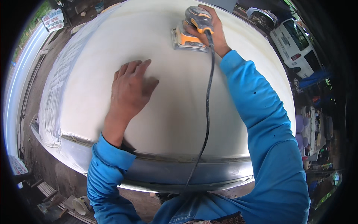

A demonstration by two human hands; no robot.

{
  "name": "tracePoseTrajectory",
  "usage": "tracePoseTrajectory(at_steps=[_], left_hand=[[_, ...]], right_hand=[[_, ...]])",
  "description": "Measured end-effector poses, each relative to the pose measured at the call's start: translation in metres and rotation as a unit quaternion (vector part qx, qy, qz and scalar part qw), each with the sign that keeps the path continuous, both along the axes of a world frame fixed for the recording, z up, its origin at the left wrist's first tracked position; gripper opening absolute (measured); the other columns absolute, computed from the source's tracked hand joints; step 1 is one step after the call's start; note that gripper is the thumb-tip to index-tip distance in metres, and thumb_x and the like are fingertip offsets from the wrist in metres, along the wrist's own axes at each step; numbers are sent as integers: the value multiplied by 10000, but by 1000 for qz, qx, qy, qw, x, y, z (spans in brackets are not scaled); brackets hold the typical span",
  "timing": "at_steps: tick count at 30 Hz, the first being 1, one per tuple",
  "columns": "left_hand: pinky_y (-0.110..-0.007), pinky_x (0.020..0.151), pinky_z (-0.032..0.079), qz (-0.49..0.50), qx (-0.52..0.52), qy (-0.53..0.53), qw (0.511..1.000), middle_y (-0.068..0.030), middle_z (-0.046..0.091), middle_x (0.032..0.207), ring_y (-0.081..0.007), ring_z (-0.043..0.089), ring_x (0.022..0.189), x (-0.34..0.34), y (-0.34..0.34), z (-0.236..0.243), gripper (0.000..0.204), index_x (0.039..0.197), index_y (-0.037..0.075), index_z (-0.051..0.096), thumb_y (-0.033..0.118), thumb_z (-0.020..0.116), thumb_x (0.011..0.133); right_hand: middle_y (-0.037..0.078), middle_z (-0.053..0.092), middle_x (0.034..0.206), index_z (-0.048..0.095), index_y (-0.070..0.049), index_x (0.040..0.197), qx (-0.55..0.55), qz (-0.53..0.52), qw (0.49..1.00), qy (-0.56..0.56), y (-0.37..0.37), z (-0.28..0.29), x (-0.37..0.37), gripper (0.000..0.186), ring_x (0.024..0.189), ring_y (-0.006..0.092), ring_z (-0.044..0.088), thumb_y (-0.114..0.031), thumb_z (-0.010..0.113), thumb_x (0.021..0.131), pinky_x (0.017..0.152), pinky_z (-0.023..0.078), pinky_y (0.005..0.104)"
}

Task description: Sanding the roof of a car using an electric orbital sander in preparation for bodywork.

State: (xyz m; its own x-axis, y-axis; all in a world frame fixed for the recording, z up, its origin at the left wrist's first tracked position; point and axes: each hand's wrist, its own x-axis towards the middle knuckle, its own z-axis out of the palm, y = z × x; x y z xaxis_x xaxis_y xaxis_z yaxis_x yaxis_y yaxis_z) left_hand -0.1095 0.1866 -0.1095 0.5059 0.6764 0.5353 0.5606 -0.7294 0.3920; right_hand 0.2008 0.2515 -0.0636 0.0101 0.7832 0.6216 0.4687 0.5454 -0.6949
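My right hand [216, 31] is wrapped round an orange and grey electric sander [188, 35], whose flat pad lies on a pale, cream-coloured vehicle panel [175, 93]. From the sander a dark power cord [207, 108] runs back across the panel toward my body. Nearer and to the left, my left hand [130, 84] is over the same panel with its fingers slightly bent and apart, holding nothing. Whether its fingertips touch the surface, I cannot tell. Blue sleeves cover both my arms.
Clear plastic masking film [52, 100] covers the panel's left side. A metallic trim strip [179, 168] borders its near edge. On the right stands a white vehicle [296, 44], with a cluttered shelf [313, 130] nearer. A pale bucket [80, 205] sits on the ground at lower left.
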Motion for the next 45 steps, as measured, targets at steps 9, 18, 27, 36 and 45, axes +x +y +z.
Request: tracePoseTrajectory(at_steps=[9, 18, 27, 36, 45], left_hand=[[-507, 1222, 223, 3, 11, 170, 985, -247, 364, 1568, -436, 302, 1470, 2, -7, -8, 644, 1532, 124, 405, 424, 575, 988], [-555, 1226, 185, -43, 26, 176, 983, -269, 324, 1581, -467, 273, 1474, 17, -11, -11, 726, 1519, 71, 402, 528, 546, 975], [-505, 1236, 177, -22, 11, 183, 983, -231, 327, 1595, -411, 258, 1498, 11, -6, -11, 723, 1532, 64, 376, 521, 525, 992], [-493, 1220, 243, 49, 32, 158, 986, -225, 398, 1557, -385, 344, 1465, 4, 6, -19, 784, 1491, 16, 420, 602, 503, 977], [-476, 1234, 212, 33, 13, 187, 982, -212, 357, 1587, -364, 292, 1494, 3, 8, -17, 763, 1530, 29, 369, 539, 528, 986]], right_hand=[[143, 648, 1231, 476, -64, 1376, -16, -363, 925, -113, -248, 9, 147, 768, 1118, 232, 648, -128, 887, 731, 1004, 519, 354], [140, 634, 1233, 460, -74, 1380, -42, -439, 894, -86, -340, 15, 140, 789, 1112, 255, 647, -70, 876, 709, 1013, 531, 377], [123, 694, 1128, 475, -63, 1338, 44, -247, 956, -152, -136, 5, 54, 766, 1050, 212, 675, -193, 918, 727, 950, 541, 341], [89, 657, 1100, 435, -59, 1349, -35, 103, 985, 130, -1, -3, -47, 703, 973, 178, 648, 17, 824, 769, 837, 565, 325], [120, 690, 1156, 487, -68, 1343, 45, -219, 960, -167, -143, 8, 51, 748, 1059, 218, 677, -201, 910, 740, 952, 545, 341]])
